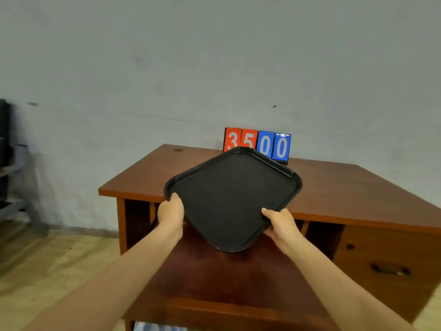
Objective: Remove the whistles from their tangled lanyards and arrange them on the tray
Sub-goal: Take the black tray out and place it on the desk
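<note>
A black rectangular tray (233,197) with a raised rim hangs in the air, turned like a diamond and tilted toward me, with nothing on it. My left hand (170,215) grips its left edge, thumb on top of the rim. My right hand (280,223) grips the lower right edge the same way. The tray is held above the near edge of a reddish-brown wooden desk (334,187). No whistles or lanyards show anywhere in view.
A flip scoreboard (257,144) reading 3500, red and blue cards, stands at the desk's back edge, partly behind the tray. A lower wooden surface (226,283) lies under my arms. Drawers (386,261) fill the desk's right side. A grey frame (21,187) stands at far left.
</note>
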